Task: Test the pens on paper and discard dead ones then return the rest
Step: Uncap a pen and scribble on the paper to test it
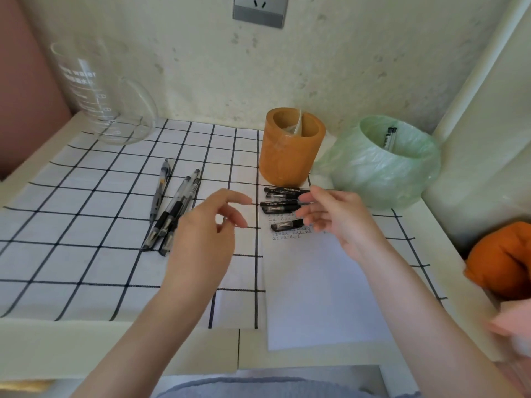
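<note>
Several black pen caps (280,206) lie in a row on the top of a white paper sheet (321,297) that carries small written marks. Left of them, several uncapped clear-barrelled pens (172,214) lie side by side on the checked cloth (86,225). An orange pen holder (290,147) stands behind the caps. A bin lined with a green bag (385,165) holds a pen (389,137). My left hand (207,225) hovers between pens and caps, fingers loosely curled, holding nothing. My right hand (333,214) reaches over the caps' right ends, fingers relaxed.
A clear glass measuring jug (97,93) stands at the back left by the wall. An orange cloth (502,259) lies at the right edge. A wall socket (260,8) sits above the desk. The desk's front edge runs below the cloth.
</note>
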Tool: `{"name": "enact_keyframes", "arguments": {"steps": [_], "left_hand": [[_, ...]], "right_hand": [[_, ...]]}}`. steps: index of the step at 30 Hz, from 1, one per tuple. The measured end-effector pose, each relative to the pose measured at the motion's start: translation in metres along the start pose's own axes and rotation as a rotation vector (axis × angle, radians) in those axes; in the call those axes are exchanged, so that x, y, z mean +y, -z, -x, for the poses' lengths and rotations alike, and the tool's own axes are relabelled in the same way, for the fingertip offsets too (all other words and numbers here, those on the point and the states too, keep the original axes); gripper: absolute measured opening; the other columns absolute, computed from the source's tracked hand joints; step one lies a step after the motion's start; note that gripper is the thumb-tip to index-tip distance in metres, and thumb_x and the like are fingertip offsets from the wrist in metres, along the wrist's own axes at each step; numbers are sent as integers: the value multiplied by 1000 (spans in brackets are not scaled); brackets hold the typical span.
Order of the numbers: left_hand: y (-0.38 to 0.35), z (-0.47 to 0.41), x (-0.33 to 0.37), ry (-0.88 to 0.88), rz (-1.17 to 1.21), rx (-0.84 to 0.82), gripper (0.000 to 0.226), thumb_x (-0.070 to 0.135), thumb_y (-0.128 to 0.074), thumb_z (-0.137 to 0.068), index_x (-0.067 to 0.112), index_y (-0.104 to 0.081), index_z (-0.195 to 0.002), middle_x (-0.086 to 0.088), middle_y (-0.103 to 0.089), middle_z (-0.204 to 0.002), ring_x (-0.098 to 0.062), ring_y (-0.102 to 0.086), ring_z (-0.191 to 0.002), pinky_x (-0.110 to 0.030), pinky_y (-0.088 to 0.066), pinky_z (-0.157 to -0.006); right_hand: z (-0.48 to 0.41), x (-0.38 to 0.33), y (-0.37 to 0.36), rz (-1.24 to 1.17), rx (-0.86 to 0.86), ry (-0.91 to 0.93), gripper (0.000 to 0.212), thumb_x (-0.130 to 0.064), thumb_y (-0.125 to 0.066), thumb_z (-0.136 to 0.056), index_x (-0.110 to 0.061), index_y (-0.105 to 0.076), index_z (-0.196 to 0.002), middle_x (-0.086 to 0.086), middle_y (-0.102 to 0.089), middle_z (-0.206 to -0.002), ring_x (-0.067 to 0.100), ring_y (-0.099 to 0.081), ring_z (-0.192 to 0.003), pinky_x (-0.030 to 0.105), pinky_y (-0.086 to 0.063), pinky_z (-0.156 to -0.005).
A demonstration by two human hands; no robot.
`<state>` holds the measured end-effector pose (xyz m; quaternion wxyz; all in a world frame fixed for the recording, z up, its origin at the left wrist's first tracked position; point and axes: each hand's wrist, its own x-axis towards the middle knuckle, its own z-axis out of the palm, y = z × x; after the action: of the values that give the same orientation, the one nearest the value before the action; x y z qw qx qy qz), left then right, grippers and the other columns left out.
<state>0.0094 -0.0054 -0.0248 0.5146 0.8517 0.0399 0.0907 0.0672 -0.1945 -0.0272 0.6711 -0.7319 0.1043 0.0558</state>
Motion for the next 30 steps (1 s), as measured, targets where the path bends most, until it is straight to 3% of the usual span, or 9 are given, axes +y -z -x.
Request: {"name": "enact_keyframes", "arguments": {"steps": [2, 4, 7, 10, 16, 24, 28, 30], "left_hand": [[6, 0, -5, -57, -271, 74, 40, -1, -43, -89, 30, -56, -109, 11, -62, -92, -9, -45, -54, -21, -36, -50], [12, 0, -14, -99, -510, 117, 32, 9, -45, -92, 22, -52, -121, 2, -57, -112, -17, -55, -78, -28, -41, -62], [16, 2, -27, -15, -792, 57, 34, 18, -48, -92, 13, -50, -126, -9, -47, -123, -27, -49, -103, -35, -44, -79], [17, 5, -29, 53, -949, -30, 36, 20, -48, -92, 12, -46, -127, -9, -40, -126, -26, -44, -107, -31, -43, -84], [17, 0, -31, 76, -892, -19, 37, 8, -52, -90, 8, -41, -124, -12, -45, -117, -26, -47, -102, -31, -44, -82], [12, 0, -25, 69, -805, -53, 28, 14, -47, -90, 3, -49, -115, -15, -50, -110, -27, -50, -98, -33, -42, -86], [11, 1, -14, 0, -565, -22, 24, 10, -50, -88, 7, -48, -112, -8, -48, -110, -22, -50, -92, -28, -38, -76], [9, 2, -8, -76, -407, -112, 23, 12, -53, -87, 15, -52, -109, 2, -48, -104, -15, -53, -84, -27, -43, -72]], "right_hand": [[8, -1, -2, 29, -38, -1, 24, -19, -52, -97, -2, -66, -86, 10, -69, -64, 13, -58, -45, 20, -42, -40], [16, -1, -1, 67, -59, 14, 23, -18, -51, -97, -4, -67, -86, 8, -70, -63, 15, -58, -46, 21, -41, -40], [25, -3, 2, 106, -62, 26, 23, -17, -51, -97, -4, -68, -88, 5, -69, -61, 15, -57, -46, 21, -40, -39], [32, -2, 6, 136, -59, 34, 23, -15, -50, -96, -4, -69, -89, 5, -69, -61, 15, -57, -46, 22, -40, -39], [37, 1, 8, 166, -67, 22, 23, -14, -50, -96, -6, -70, -90, 5, -70, -63, 15, -57, -47, 21, -40, -40], [37, 3, 5, 175, -92, 13, 22, -14, -49, -96, -7, -69, -90, 5, -69, -64, 15, -57, -48, 22, -41, -41], [39, 3, 1, 117, -146, -11, 26, -26, -53, -95, -5, -67, -98, 4, -68, -65, 16, -54, -48, 23, -41, -42], [42, 2, -4, 72, -214, -22, 40, -40, -59, -87, -5, -65, -105, 2, -67, -65, 16, -51, -49, 24, -40, -42]]}}
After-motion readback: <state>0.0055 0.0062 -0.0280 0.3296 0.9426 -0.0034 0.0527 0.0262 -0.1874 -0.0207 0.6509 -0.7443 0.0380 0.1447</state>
